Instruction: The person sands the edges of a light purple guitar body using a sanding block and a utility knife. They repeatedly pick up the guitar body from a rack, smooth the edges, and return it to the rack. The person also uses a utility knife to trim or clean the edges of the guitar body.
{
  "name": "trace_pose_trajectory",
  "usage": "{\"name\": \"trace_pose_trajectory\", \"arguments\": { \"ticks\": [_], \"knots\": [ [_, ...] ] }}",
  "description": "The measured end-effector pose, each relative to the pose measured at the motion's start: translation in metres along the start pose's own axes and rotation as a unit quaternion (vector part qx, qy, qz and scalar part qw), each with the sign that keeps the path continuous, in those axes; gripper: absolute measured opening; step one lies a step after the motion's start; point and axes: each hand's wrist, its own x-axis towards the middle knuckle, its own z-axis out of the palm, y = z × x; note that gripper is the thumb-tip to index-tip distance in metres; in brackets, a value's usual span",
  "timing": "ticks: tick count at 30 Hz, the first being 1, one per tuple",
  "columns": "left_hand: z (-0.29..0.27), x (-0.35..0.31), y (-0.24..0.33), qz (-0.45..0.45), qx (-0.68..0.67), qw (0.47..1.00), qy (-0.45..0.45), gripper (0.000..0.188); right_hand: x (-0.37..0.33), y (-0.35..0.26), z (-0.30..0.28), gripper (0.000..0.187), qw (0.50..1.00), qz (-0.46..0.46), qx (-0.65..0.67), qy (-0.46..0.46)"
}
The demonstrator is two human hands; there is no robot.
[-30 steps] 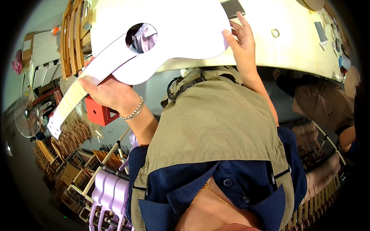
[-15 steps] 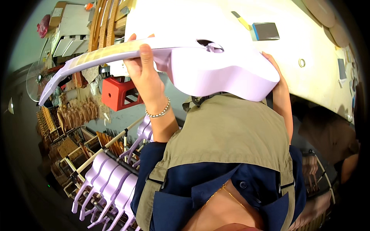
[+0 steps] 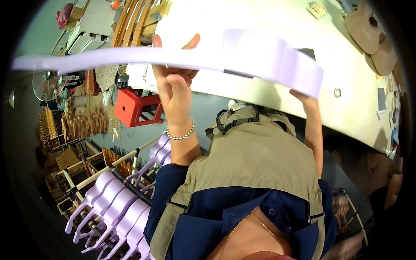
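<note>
A lilac guitar (image 3: 271,56) without strings is held up level across the front of me, its edge turned toward me and blurred by motion. Its long neck reaches out to the left. My left hand (image 3: 177,102), with a beaded bracelet at the wrist, grips the neck from below; two fingertips show past its far side and the thumb is on the near side. At the right end of the body my right hand (image 3: 307,102) holds the rounded lower edge, its fingers partly hidden. Behind the guitar lies the pale workbench (image 3: 277,93).
On the bench are a roll of tape (image 3: 337,92), a partly covered dark block (image 3: 308,52) and a yellow note (image 3: 316,9). Bare wooden guitar bodies (image 3: 362,28) stand at right. Leftward are a red stool (image 3: 130,107), a fan (image 3: 45,84) and a rack of lilac guitars (image 3: 115,201).
The guitar has turned in my hands, so its edge now faces me. Its neck has swung up at the far left, and its body has shifted away from my apron.
</note>
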Motion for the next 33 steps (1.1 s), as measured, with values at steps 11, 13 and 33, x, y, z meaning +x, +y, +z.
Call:
{"name": "trace_pose_trajectory", "arguments": {
  "ticks": [11, 13, 33],
  "knots": [
    [0.026, -0.012, 0.011, 0.004, 0.018, 1.000, -0.021, 0.087, -0.015, 0.016, 0.036, 0.065, 0.987, -0.152, 0.052, 0.018],
    [0.028, -0.014, 0.008, 0.009, 0.029, 0.999, -0.015, 0.087, -0.016, 0.019, 0.036, 0.066, 0.987, -0.153, 0.049, 0.019],
    [-0.027, -0.049, -0.030, -0.093, 0.022, 0.963, 0.252, 0.069, -0.040, -0.042, 0.027, 0.074, 0.983, -0.150, -0.098, 0.033]
  ]
}}
